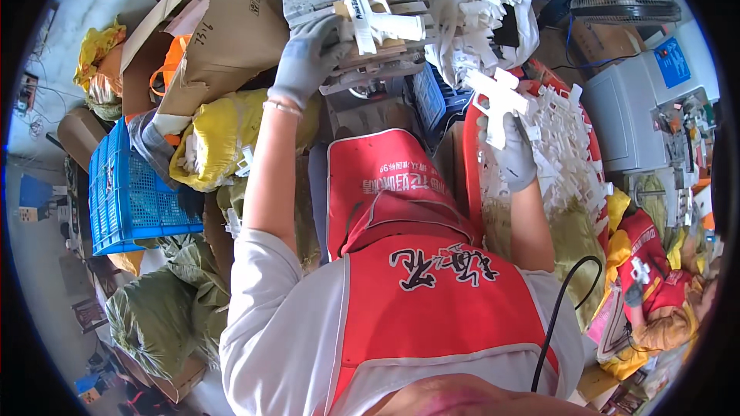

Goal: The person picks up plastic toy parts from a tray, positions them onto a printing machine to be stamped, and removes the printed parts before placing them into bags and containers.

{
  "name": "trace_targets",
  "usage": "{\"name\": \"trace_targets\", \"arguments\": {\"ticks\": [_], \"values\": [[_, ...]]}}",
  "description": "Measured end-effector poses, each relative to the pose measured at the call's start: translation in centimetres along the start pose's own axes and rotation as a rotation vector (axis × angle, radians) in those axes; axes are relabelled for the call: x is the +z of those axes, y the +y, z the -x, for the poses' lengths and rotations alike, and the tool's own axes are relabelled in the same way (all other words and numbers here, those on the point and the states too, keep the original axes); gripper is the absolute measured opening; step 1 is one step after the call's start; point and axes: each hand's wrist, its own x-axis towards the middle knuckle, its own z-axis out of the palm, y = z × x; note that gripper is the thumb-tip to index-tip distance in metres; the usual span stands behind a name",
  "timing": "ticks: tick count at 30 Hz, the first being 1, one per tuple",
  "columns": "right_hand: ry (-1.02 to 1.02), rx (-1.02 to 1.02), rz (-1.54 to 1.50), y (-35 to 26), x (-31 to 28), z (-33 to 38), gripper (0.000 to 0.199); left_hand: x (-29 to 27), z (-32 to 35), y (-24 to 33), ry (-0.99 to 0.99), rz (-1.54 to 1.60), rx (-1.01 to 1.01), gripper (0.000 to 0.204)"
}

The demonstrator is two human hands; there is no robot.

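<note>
Overhead, a brown cardboard box (231, 31) leaned at the upper left with dark marks on its flap, and a blue plastic crate (127, 192) stood below it beside a yellow sack (216, 139). A white sack (462, 8) gaped open at the top, full of white plastic pieces. To the right sat a grey machine housing (624, 108) carrying a blue rectangular label (672, 62) on its upper corner. The person wore a red apron (432, 293) with dark and white lettering across the chest and on the lap panel.

The left hand (308, 58), in a grey glove, was closed around one white pistol-shaped plastic part (378, 25), its fingers wrapped over the rear while the barrel stuck out to the right, over a small wooden jig (378, 58) at the top centre. The right hand (515, 156), also gloved in grey, gripped a second white pistol-shaped part (499, 104) from below, fingers curled round its lower end, the part standing up above the knuckles. It was held just beside a red bin (472, 154) heaped with a pile of white parts (566, 146), too many and too tangled to count.

Two gloved hands, two held parts, one crate, one box and two sacks named here could be counted.
</note>
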Motion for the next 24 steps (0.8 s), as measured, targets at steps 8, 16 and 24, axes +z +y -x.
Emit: {"name": "trace_targets", "arguments": {"ticks": [8,16,24], "values": [[-0.158,-0.696,0.837,-7.1,7.9,-8.3,0.053,-1.8,0.3,-0.7,0.198,0.334,-0.277,0.026],[-0.565,-0.819,1.472,-5.5,13.8,-17.6,0.059,-5.7,12.6,-4.1,0.32,0.356,-0.594,0.026],[-0.584,-0.755,1.847,-7.6,17.0,-15.2,0.061,-5.3,17.6,-3.0,0.326,0.458,-0.791,0.028]]}}
